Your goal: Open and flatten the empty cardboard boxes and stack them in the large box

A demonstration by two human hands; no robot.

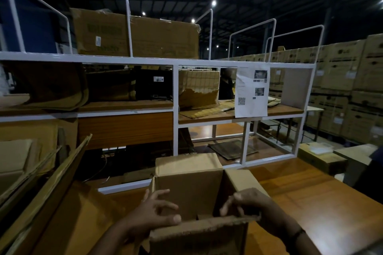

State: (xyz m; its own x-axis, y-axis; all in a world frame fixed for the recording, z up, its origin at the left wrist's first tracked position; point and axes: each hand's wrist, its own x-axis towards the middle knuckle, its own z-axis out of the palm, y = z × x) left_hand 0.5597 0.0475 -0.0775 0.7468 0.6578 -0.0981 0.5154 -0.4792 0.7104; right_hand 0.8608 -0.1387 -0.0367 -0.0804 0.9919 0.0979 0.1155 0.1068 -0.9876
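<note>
Looking toward 6 o'clock, I see the small box (199, 188) on the wood table (300, 203), top open, bare cardboard walls inside. L hand (157, 211): fingers spread, half-curled, thumb tip resting on the near flap edge. R hand (250, 203): fingers curl just behind that flap; blurred, can't tell if it grips. Large box (51, 188) at 9 o'clock holds flat cardboard sheets (16, 161), leaning.

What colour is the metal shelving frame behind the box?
White; the shelving frame shows best in the head view.
</note>
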